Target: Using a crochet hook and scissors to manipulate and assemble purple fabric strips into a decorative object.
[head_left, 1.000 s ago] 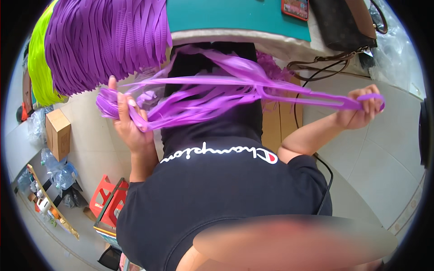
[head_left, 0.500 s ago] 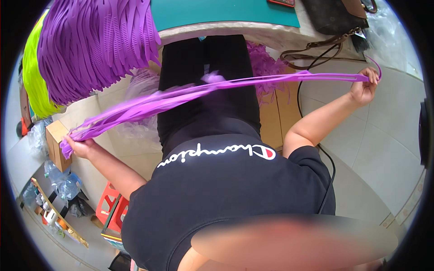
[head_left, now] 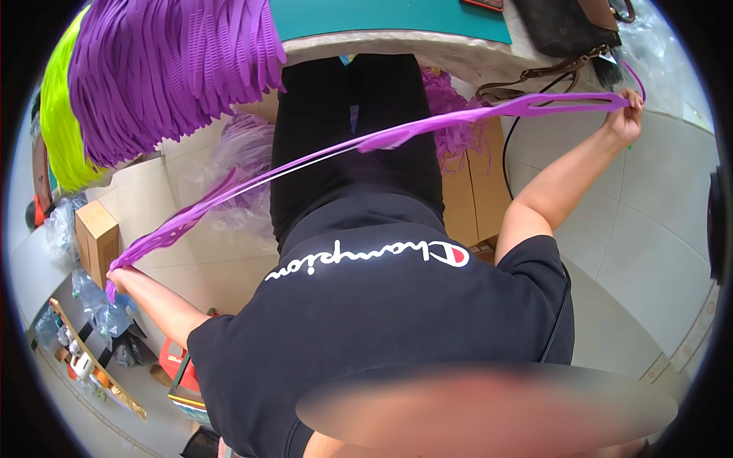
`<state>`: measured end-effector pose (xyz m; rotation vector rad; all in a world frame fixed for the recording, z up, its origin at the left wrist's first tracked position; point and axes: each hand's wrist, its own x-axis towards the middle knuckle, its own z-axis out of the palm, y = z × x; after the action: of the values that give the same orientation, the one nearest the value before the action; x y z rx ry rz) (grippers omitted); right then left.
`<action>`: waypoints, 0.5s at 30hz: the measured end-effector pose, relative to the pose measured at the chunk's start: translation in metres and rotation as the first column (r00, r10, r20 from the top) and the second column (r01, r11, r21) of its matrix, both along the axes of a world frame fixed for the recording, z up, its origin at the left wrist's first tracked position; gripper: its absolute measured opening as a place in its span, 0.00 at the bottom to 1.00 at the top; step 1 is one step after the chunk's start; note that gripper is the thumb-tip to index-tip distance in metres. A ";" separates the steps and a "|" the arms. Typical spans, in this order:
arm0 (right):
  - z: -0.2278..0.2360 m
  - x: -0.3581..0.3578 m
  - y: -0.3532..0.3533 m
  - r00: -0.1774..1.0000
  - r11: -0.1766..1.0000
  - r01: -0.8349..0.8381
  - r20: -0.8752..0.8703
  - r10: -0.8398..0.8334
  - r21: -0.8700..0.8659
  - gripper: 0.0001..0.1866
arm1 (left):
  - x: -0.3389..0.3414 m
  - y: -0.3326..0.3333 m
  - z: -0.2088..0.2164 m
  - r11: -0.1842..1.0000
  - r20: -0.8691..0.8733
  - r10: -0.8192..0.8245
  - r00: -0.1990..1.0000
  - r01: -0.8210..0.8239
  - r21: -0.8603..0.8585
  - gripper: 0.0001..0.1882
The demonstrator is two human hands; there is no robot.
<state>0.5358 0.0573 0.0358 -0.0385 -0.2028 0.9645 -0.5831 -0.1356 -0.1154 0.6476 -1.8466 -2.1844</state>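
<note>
I view a bundle of flat, flexible purple strips [head_left: 385, 140] spanning from hand to hand, suspended in front of the black trousers [head_left: 355, 164] and below the table fitted with a smooth teal mat [head_left: 389, 21].

Risks, in my judgement:
- Slippage: the left hand [head_left: 127, 279] has only a short tail beyond its grip; uneven tension could pull strips free there.
- Snagging: the right portion crosses, in my view, the brown handbag strap [head_left: 527, 79]. I cannot confirm contact, but a raised sweep could catch it.
- Tangling: a strip edge hangs off the span near its middle, and a long slot gapes beside the right hand [head_left: 628, 120]; slack could let these twist together.
- Mixing: a low swing at the left could brush the thick purple strip stack [head_left: 175, 72] overhanging the table.

Pose: both arms are spread wide. The left reaches out low, near the brown cardboard box [head_left: 97, 237]; the right, elbow bent, is raised toward the table side. The right fingers are curled closed around the bundle's end, a thin tail looping above. The left fingers are closed on the opposite end; their exact placement is too small to tell.
</note>
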 end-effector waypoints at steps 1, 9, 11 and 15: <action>-0.008 0.016 0.006 1.000 1.000 -0.018 -0.005 0.018 0.004 0.06 | -0.008 0.001 -0.011 0.999 0.013 0.032 0.999 -0.032 0.025 0.17; 0.011 -0.051 0.009 0.984 0.998 -0.052 0.171 0.057 -0.034 0.06 | 0.095 0.010 -0.045 0.265 -0.096 -0.949 0.299 0.927 0.266 0.16; 0.029 -0.093 -0.002 0.941 0.980 -0.194 0.275 0.197 -0.042 0.07 | 0.241 0.048 0.013 -0.122 0.013 -0.991 -0.131 0.951 0.284 0.12; 0.056 -0.148 -0.019 0.901 0.993 -0.099 0.429 0.062 0.065 0.09 | 0.407 0.093 0.056 -0.691 0.400 -0.721 -0.565 0.622 -0.369 0.17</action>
<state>0.3878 0.0384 0.0915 -0.1648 -0.6559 1.0208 -0.1761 -0.0422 -0.0590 -2.7110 -2.9835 -1.0921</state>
